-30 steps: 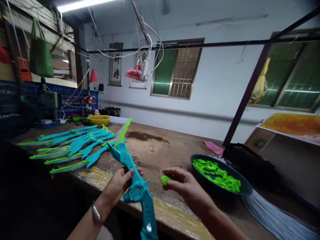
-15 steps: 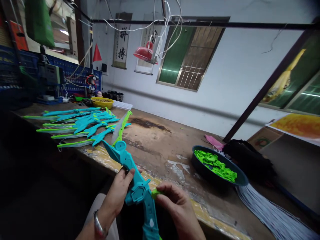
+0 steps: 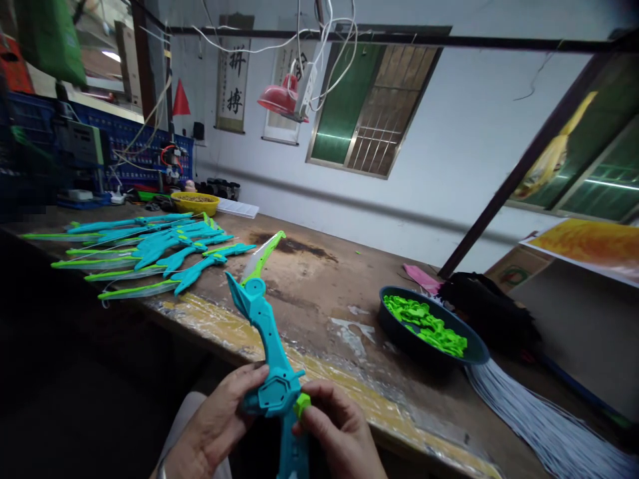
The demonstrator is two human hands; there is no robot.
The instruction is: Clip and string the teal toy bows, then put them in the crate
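Left hand (image 3: 215, 419) around a turquoise toy bow (image 3: 274, 394), right hand (image 3: 340, 429) with a green piece (image 3: 301, 404) at its side

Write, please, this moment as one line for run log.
left grip: holds teal frame | right grip: pinches green piece at frame's edge | dark basin: holds green pieces, on table

Head view, worn on your head: the camera looks forward and steeply down past your left hand (image 3: 219, 416) and right hand (image 3: 342, 426), which lie nearest the lens at the lower edge, with the bow (image 3: 273, 349) between them. Beyond, you see the table (image 3: 324, 293) crossing the middle distance obliquely, its near edge sloping down to the right. The wall (image 3: 449, 153) and window (image 3: 377, 100), farthest off, fill the upper part, the window leaning right.
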